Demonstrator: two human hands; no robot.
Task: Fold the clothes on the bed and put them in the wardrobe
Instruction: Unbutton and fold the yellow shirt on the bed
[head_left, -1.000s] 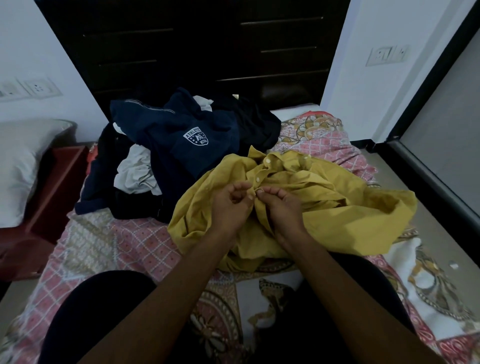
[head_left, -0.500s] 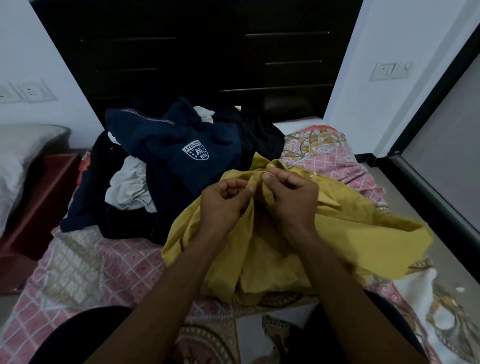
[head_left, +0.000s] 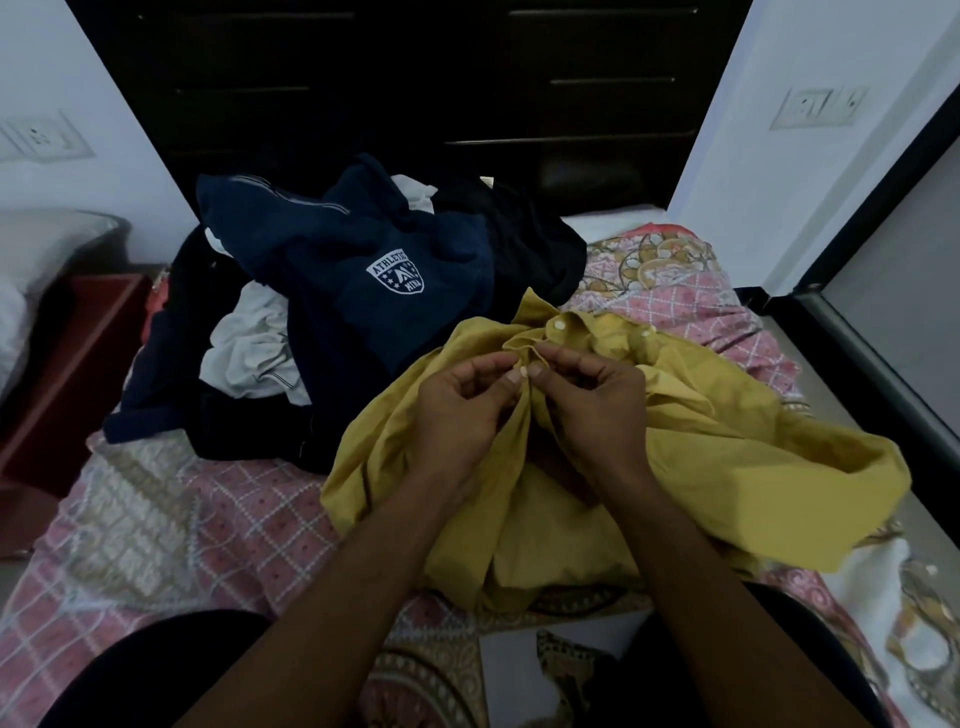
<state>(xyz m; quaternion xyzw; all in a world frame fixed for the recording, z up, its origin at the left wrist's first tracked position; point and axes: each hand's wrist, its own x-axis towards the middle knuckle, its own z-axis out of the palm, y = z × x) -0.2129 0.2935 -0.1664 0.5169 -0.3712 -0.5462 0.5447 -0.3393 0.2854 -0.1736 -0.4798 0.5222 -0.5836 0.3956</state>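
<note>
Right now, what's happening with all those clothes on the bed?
A person sitting on the bed pinches the front edge of a yellow shirt with the left hand and right hand, near its white buttons. They seem to be buttoning it before folding. A navy sweatshirt and other clothes lie heaped behind it, not yet folded.

The left hand (head_left: 457, 410) and right hand (head_left: 592, 405) cover the fold of the yellow shirt (head_left: 727, 457) they pinch, so what sits inside each grip cannot be told. A white garment (head_left: 249, 353) shows only in patches, buried beneath the navy sweatshirt (head_left: 363, 234), whose badge lettering is partly too small to read. The pillow (head_left: 31, 270) is cut off by the left edge, the legs (head_left: 156, 670) by the near edge. The far wardrobe (head_left: 415, 78) is too dark for detail, its top cropped. The wall switches (head_left: 821, 106) on the right are blurred.
</note>
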